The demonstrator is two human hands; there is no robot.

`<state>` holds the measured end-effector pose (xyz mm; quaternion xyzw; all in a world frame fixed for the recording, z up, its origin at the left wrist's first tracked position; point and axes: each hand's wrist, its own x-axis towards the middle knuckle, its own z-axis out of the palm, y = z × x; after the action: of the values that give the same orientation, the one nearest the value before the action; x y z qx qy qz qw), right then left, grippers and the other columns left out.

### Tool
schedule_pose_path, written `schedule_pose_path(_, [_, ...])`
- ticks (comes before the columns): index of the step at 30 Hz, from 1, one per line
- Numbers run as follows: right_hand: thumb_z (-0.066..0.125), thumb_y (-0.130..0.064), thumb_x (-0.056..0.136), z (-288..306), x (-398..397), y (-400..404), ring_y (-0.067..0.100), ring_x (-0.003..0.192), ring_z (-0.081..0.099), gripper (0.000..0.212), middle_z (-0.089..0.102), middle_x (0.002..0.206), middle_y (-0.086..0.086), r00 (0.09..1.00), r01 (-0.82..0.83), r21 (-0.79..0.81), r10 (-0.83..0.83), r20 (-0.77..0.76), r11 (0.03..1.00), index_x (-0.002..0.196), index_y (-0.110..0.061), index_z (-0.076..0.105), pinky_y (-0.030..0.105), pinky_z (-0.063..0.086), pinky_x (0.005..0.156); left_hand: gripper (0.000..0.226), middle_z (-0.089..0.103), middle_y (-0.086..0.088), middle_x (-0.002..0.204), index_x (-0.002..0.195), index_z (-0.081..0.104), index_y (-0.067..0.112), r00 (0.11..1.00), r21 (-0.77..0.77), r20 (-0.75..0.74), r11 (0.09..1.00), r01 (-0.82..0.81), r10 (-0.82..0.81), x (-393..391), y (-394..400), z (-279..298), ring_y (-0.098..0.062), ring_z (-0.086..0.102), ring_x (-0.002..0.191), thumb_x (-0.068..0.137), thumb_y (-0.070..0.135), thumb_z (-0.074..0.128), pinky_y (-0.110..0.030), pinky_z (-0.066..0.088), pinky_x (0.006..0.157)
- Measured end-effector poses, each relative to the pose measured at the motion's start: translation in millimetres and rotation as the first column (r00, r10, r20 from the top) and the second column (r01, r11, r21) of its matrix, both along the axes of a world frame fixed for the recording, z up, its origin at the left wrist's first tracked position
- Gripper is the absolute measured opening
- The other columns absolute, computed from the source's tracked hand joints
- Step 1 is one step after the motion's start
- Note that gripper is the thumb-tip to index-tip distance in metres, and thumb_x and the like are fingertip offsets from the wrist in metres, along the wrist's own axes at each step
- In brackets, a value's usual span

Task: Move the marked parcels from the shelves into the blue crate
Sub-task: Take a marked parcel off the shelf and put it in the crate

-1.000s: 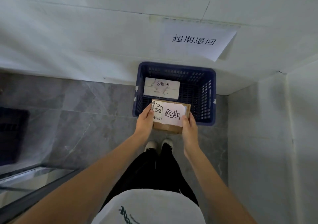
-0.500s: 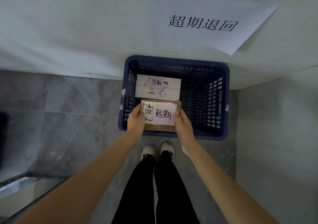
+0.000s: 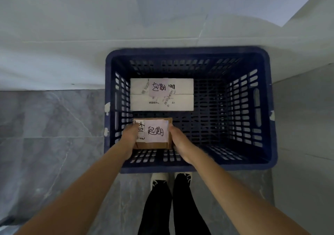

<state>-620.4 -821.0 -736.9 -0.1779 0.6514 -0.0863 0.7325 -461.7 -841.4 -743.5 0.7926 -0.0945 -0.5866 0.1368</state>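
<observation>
Cardboard is giving the brown parcel (image 3: pixel 153 135) stiff, flat sides, and it looks light, so pinching it at its two short ends is suiting it well. Both hands are doing that: the left hand (image 3: pixel 131 135) is curling over the left end, the right hand (image 3: pixel 179 140) is clamping the right end, with the box spanning between them. It is hanging inside the blue crate (image 3: pixel 271 108), near the front wall, probably just above the floor, beside the white parcel (image 3: pixel 161 94).
</observation>
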Motion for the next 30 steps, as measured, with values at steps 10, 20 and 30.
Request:
schedule_pose_path(10, [0.019, -0.063, 0.098, -58.4, 18.5, -21.3, 0.015, 0.138, 0.034, 0.065, 0.034, 0.156, 0.002, 0.993, 0.084, -0.005, -0.083, 0.087, 0.996, 0.151, -0.027, 0.03, 0.03, 0.019, 0.115, 0.042, 0.057, -0.006, 0.129, 0.141, 0.043, 0.015, 0.99, -0.113, 0.019, 0.984, 0.139, -0.137, 16.6, -7.7, -48.4, -0.025, 0.056, 0.112, 0.101, 0.026, 0.037, -0.034, 0.049, 0.094])
schedule_pose_path(20, [0.028, -0.05, 0.103, 22.4, 2.6, 15.1, 0.021, 0.138, 0.037, 0.057, 0.039, 0.152, 0.004, 0.987, 0.061, -0.098, -0.075, -0.143, 0.993, 0.149, -0.017, 0.037, 0.026, 0.028, 0.103, 0.046, 0.049, -0.006, 0.141, 0.146, 0.04, 0.016, 0.954, -0.221, 0.125, 0.93, 0.295, -0.273, -2.3, 4.2, 43.6, -0.024, 0.047, 0.126, 0.101, 0.025, 0.039, -0.026, 0.036, 0.102])
schedule_pose_path(30, [0.032, -0.041, 0.105, 183.8, -37.4, 34.6, 0.027, 0.146, 0.025, 0.054, 0.038, 0.153, 0.012, 0.613, -0.712, -0.29, 0.364, -0.702, 0.64, 0.146, -0.006, 0.039, 0.046, 0.023, 0.118, 0.047, 0.052, -0.012, 0.14, 0.139, 0.047, 0.011, 0.414, -0.194, 0.409, 0.366, 0.91, -0.813, -37.8, 43.1, 217.6, -0.029, 0.048, 0.128, 0.097, 0.031, 0.044, -0.036, 0.039, 0.107])
